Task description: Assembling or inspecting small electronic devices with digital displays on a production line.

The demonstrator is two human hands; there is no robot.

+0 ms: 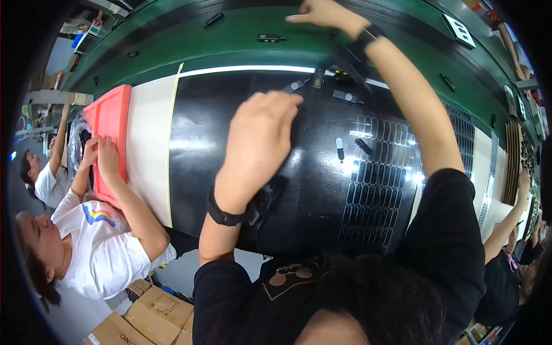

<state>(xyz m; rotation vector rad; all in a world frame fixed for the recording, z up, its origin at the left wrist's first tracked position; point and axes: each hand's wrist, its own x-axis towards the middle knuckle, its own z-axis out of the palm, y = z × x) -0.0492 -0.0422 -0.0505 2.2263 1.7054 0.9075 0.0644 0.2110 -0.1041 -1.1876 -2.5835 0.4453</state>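
My left hand (259, 132) hangs over a black mat (230, 103), its back turned up and its fingers curled together. Whatever the fingers hold, if anything, is hidden beneath them. Just past its fingertips lies a small dark device (296, 86) with a round button; I cannot tell whether they touch. Two more small devices, an upright one (318, 77) and a grey-fronted one (347, 96), lie to the right at the mat's far edge. My right hand (330, 14) reaches over the green conveyor belt (172, 37), fingers apart, with nothing visible in it. Both wrists wear black straps.
Oval clear stickers (376, 190) cover the mat's right part, beside two loose small pieces (340, 149). Dark devices (270, 38) lie along the belt. At left, a co-worker (109, 241) handles a red tray (109, 132). Cardboard boxes (158, 307) stand below. Another person's arm (506, 230) is at right.
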